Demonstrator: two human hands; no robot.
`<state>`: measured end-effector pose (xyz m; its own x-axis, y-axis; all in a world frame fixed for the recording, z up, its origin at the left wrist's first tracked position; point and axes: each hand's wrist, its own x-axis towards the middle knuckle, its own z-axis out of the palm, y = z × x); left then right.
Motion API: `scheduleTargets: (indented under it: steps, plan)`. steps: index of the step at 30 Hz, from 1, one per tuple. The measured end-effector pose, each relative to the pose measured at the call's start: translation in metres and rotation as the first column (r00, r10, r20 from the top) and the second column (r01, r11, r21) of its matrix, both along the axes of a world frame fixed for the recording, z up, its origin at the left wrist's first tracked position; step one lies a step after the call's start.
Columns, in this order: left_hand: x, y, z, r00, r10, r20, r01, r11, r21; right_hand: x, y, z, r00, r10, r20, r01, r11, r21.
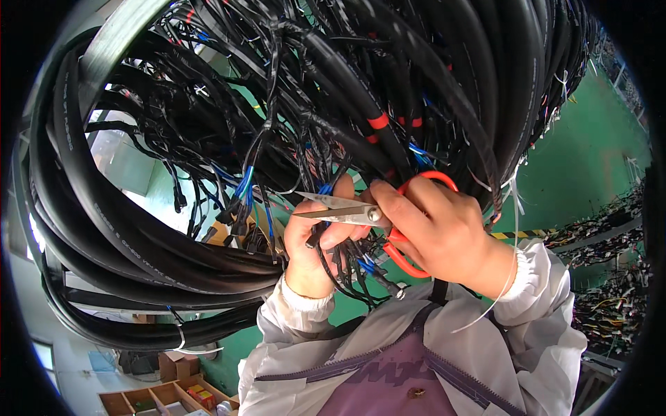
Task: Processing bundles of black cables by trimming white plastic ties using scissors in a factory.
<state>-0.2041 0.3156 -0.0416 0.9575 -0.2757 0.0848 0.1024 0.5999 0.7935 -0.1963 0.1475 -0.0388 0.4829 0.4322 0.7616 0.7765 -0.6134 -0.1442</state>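
In my right hand [447, 232] is a pair of scissors [371, 215] with red handles, my fingers wrapped through and around the loops. Its metal blades stand slightly apart and point left, across the fingers of my left hand [305, 260]. That hand is closed around a bundle of thin black wires [325, 267], just below the hanging harness. Blue wire ends [368, 265] show beneath the scissors. A thin white cable tie [501, 298] trails down past my right wrist. What lies exactly between the blades cannot be made out.
Thick black cables [139, 236] loop at the left; more cables with red tape bands [378, 121] hang overhead from a metal frame [114, 52]. Wire harnesses [603, 298] lie at the right. A wooden compartment box [114, 402] stands at the lower left, above a green floor [576, 159].
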Motion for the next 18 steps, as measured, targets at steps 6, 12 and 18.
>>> scheduleTargets:
  steps: [6, 12, 18]
  plan:
    - [-0.0023, 0.0071, -0.0100, 0.997, 0.060, -0.057, -0.060, 0.998, -0.011, 0.0028, -0.0028, 0.0019, 1.000, 0.005, 0.023, -0.005, 1.000, -0.007]
    - [-0.0036, 0.0065, -0.0058, 0.988, 0.117, -0.099, -0.113, 0.993, 0.046, 0.0043, -0.0047, 0.0041, 1.000, -0.004, 0.030, 0.006, 0.999, -0.041]
    - [-0.0036, 0.0093, -0.0106, 0.993, 0.063, -0.096, -0.073, 0.991, -0.110, 0.0081, -0.0045, 0.0017, 0.998, 0.027, 0.050, -0.025, 0.999, -0.031]
